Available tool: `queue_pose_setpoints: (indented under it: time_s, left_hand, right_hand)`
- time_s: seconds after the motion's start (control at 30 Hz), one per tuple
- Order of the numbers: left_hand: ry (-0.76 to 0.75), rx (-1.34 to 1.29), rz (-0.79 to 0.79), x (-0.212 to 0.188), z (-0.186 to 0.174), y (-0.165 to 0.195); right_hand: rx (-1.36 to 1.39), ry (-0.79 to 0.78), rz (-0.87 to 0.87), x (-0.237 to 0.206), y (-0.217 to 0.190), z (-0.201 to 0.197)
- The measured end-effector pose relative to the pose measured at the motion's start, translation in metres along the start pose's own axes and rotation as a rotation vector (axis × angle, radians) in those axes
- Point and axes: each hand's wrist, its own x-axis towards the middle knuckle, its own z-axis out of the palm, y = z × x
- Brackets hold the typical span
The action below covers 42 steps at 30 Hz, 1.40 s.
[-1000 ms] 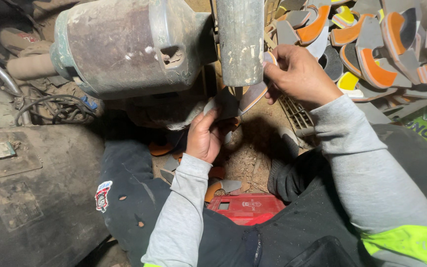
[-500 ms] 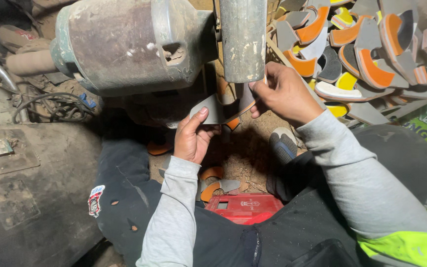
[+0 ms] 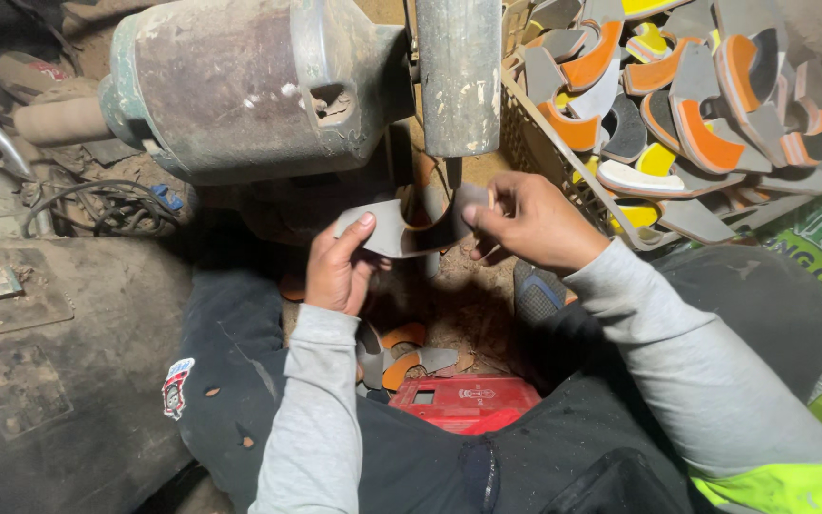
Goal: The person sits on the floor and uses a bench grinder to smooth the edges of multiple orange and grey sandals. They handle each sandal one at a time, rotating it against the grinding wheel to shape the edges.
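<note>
A curved grey foam piece with an orange inner edge is stretched between both my hands, just under the grey grinding wheel. My left hand pinches its left end with thumb and fingers. My right hand grips its right end. The piece sits a little below the wheel's lower rim; I cannot tell whether it touches the wheel. Beside the wheel, to the left, is the big worn motor housing.
A mesh basket at the upper right holds several grey, orange and yellow foam pieces. A red box and loose cut pieces lie between my knees. Cables and a dark metal cover are at the left.
My right hand has come down from beside the wheel toward the left. Both hands now hold the grey piece spread out flat under the wheel.
</note>
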Motion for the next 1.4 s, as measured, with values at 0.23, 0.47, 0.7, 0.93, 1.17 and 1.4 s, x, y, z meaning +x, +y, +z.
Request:
queue_pose_setpoints:
  time_s: [0.23, 0.47, 0.7, 0.93, 1.17, 1.4]
  left_hand:
    - [-0.147, 0.199, 0.276, -0.019, 0.016, 0.025]
    - [-0.103, -0.082, 0.070, 0.004, 0.029, -0.013]
    - [-0.173, -0.251, -0.114, 0.020, 0.030, -0.052]
    - [-0.211, -0.367, -0.168, 0.028, 0.031, -0.070]
    - [-0.160, -0.356, -0.156, 0.030, 0.029, -0.069]
    - [-0.074, -0.280, -0.139, 0.024, 0.025, -0.054]
  right_hand:
    - [-0.138, -0.150, -0.011, 0.001, -0.003, -0.019]
    - [0.106, -0.026, -0.008, 0.015, -0.015, -0.042]
    - [0.023, 0.125, -0.052, 0.027, -0.026, -0.049]
    - [-0.007, 0.147, -0.114, 0.038, -0.027, -0.053]
    - [-0.073, 0.141, -0.163, 0.041, -0.023, -0.050]
    - [0.073, 0.123, -0.120, 0.038, -0.020, -0.039]
